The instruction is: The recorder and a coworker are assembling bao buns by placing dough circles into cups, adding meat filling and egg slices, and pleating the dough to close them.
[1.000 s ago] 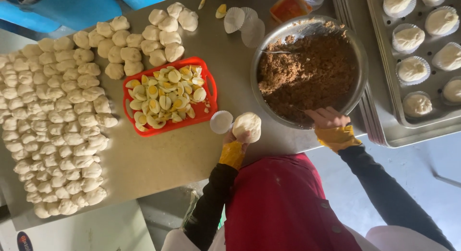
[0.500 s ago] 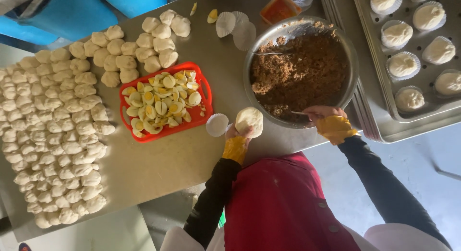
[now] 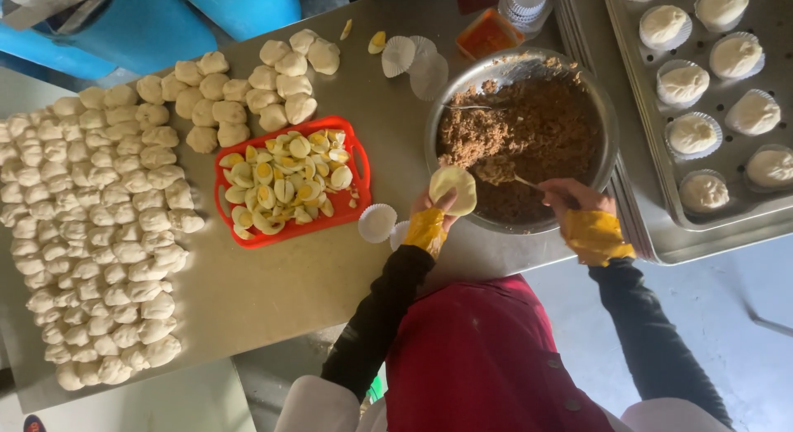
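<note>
My left hand (image 3: 431,207) holds a flattened round of pale dough (image 3: 453,189) at the near rim of a metal bowl (image 3: 607,126). The bowl holds brown minced filling (image 3: 529,126). My right hand (image 3: 570,197) grips a spoon (image 3: 519,181) whose tip lies in the filling, next to the dough round. Both wrists have yellow cuffs over black sleeves. A red tray (image 3: 357,163) with cut boiled egg pieces (image 3: 285,180) sits left of the bowl.
Many dough balls (image 3: 99,225) cover the left of the steel table (image 3: 273,291). White paper cups (image 3: 377,222) lie near my left hand and behind the bowl. A baking tray (image 3: 652,201) of filled buns (image 3: 692,135) stands at the right. Blue containers (image 3: 231,7) stand at the back.
My left hand has carried the dough round from the table's edge up to the bowl's rim. My right hand has moved the spoon into the filling beside the dough.
</note>
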